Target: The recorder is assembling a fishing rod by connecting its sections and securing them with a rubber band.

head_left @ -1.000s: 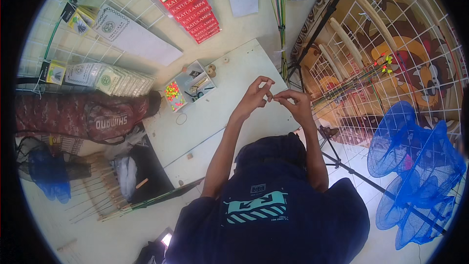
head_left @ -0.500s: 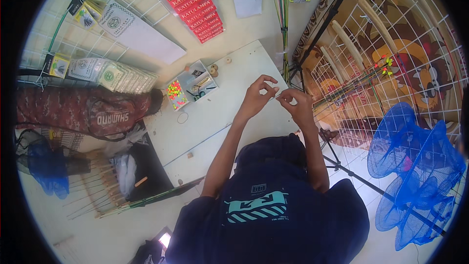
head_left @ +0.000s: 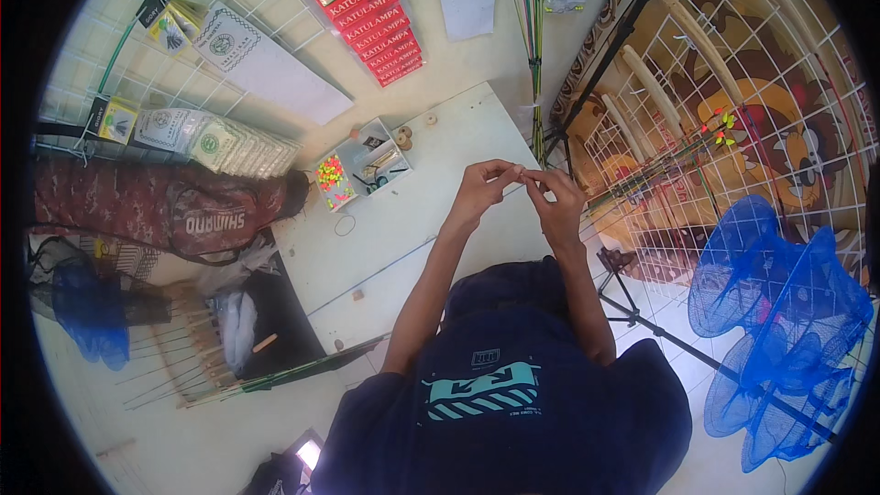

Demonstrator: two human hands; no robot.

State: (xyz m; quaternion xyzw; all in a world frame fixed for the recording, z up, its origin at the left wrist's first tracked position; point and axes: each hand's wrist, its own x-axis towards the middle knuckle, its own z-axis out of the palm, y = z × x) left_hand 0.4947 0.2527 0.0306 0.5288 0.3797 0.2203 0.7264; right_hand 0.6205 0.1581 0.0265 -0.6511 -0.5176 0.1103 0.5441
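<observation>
My left hand (head_left: 486, 191) and my right hand (head_left: 555, 197) meet above the right part of the white table (head_left: 385, 234). Thumb and forefinger of each are pinched, and the fingertips touch or nearly touch. Whatever lies between them is too small to make out. To the left of my hands, a white divided box (head_left: 360, 185) stands near the table's back edge. Its left part holds bright orange and yellow small floats (head_left: 332, 181); a dark-handled tool (head_left: 385, 179) lies in the right part.
Wooden spools (head_left: 403, 137) sit beside the box, and a thin line loop (head_left: 345, 225) lies before it. Blue mesh nets (head_left: 779, 312) hang at the right by a wire grid and black stand. A camouflage rod bag (head_left: 174, 214) lies at the left. Thin rods (head_left: 536, 64) stand behind.
My hands have come closer together, from slightly apart to fingertips meeting. The left fingers have closed from a looser curl into a pinch. The view has shifted slightly.
</observation>
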